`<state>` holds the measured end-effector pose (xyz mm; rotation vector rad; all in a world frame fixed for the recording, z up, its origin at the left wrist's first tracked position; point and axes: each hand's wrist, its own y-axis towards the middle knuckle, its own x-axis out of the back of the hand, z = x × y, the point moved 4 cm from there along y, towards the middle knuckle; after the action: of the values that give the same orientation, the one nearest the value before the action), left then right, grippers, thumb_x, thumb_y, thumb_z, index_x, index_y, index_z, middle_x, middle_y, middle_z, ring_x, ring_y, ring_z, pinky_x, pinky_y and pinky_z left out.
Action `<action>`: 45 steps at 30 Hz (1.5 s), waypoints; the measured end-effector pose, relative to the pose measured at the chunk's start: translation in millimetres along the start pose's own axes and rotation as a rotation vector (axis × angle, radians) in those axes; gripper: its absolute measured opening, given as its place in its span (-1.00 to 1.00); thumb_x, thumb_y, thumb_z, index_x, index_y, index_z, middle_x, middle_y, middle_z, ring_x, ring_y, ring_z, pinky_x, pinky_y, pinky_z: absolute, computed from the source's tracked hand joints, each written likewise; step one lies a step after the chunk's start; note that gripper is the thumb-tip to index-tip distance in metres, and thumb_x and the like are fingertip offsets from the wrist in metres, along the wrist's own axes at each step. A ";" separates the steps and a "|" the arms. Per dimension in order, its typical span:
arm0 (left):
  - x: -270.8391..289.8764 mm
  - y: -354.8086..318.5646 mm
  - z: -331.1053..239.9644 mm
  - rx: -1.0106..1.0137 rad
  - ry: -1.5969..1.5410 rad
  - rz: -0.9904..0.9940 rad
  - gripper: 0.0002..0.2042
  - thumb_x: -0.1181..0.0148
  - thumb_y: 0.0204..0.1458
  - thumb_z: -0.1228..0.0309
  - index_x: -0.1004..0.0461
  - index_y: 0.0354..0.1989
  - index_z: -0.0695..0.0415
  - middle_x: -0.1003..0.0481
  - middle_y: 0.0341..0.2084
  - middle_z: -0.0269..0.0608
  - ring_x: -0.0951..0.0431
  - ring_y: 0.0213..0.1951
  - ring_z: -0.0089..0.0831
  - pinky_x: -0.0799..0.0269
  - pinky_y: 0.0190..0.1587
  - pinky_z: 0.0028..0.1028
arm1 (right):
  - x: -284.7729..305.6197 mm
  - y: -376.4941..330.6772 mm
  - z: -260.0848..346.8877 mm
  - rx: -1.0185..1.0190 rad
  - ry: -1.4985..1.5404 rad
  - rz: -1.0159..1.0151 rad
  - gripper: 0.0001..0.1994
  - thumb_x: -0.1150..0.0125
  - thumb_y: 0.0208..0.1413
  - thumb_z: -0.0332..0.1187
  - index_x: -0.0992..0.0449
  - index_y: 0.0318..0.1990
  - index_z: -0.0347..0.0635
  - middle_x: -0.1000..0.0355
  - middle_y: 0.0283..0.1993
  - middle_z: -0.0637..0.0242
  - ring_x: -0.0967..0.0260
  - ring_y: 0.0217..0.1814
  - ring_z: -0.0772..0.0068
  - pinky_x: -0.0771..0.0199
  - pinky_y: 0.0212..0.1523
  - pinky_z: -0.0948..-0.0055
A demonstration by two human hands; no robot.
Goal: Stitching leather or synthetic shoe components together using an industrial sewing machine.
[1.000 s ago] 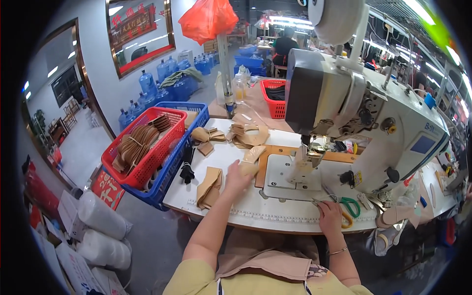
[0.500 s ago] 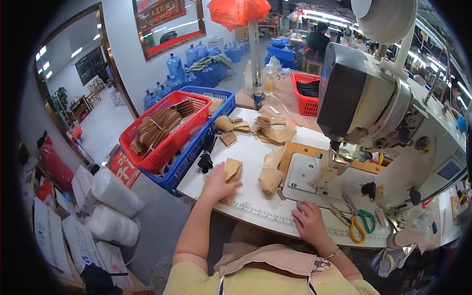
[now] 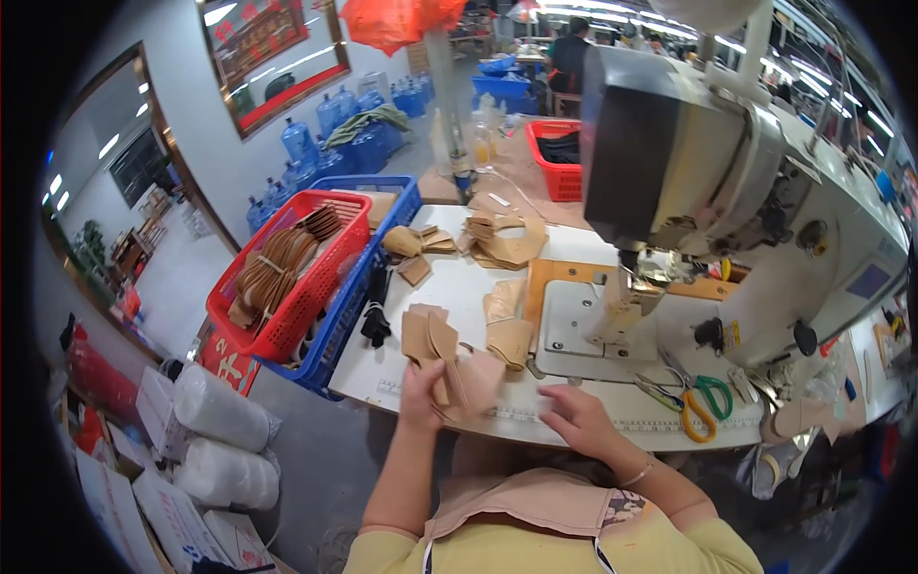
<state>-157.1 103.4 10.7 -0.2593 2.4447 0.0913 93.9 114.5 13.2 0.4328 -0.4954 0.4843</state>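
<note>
Left of the sewing machine (image 3: 660, 172), our left hand (image 3: 419, 397) clamps its fingers on tan pieces (image 3: 440, 341); our right hand (image 3: 579, 419), nearer the machine, looks empty, fingers apart. Likely step: separating pieces; next move probably calls for right fingers gripping one.

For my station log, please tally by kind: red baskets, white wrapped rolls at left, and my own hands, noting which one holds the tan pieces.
Red baskets: 2
White wrapped rolls: 2
Left hand and right hand: 2, the left holding tan pieces
Total: 6
</note>
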 end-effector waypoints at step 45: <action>-92.6 -38.3 111.0 0.504 -0.006 0.146 -0.60 0.04 0.19 0.31 -0.16 0.18 0.15 -0.34 0.04 -0.23 -0.35 0.08 -0.34 -0.28 0.12 -0.35 | 22.2 -17.6 -8.4 -0.101 0.183 -0.005 -0.14 -0.42 -0.18 -0.12 -0.13 0.24 -0.38 0.15 0.34 -0.19 0.16 0.41 -0.08 0.02 0.32 0.26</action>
<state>-10.3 95.6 -16.6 0.1429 2.3843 -0.4538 123.4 111.9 13.7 0.2895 -0.3407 0.4870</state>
